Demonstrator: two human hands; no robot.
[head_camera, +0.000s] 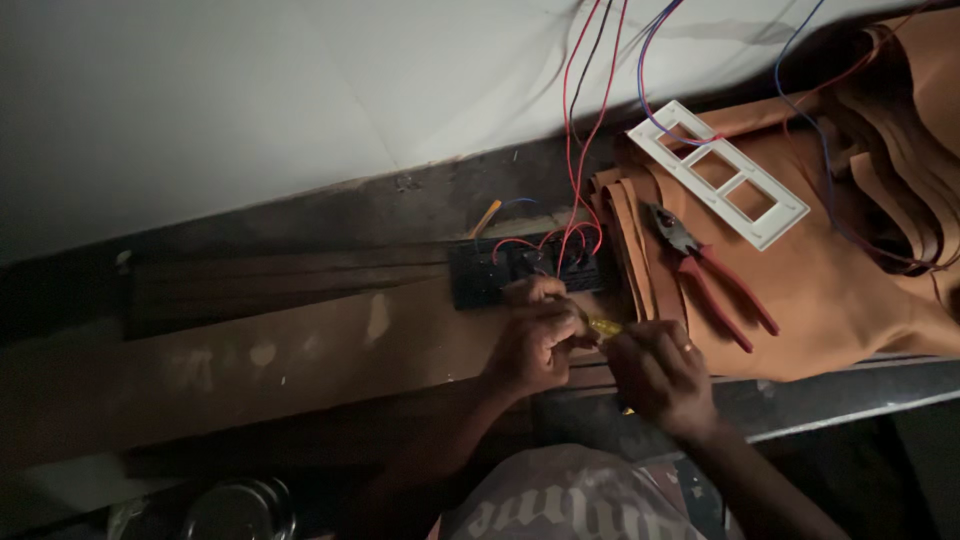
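Two hands meet at the near edge of a dark switch module (525, 272) that lies on the wooden tabletop (300, 345), just left of a folded tan cloth (840, 290). The left hand (535, 340) has its grip pressed together around the front of the module and the tip end of a yellow-handled screwdriver (603, 326); the right hand (660, 375) is closed on the handle end, which it largely hides. Red wires (580, 150) run from the wall side into the back of the module, with blue wires (655, 60) leading off toward the cloth. Judgement: the step in hand appears to be work on a terminal screw. To do it well, the left hand should pin the module flat so it cannot slide on the board, the blade should sit square in the screw slot before any turning force is applied, and the turn should come from the right wrist, not the arm. The lighting is poor and the screw itself cannot be seen, so seating by feel deserves care. The red-handled pliers (715, 280) and the white three-window cover plate (718, 172) lie on the cloth, well apart from the hands. The loose red loops close to the fingers could snag the blade; keeping them clear is advisable.
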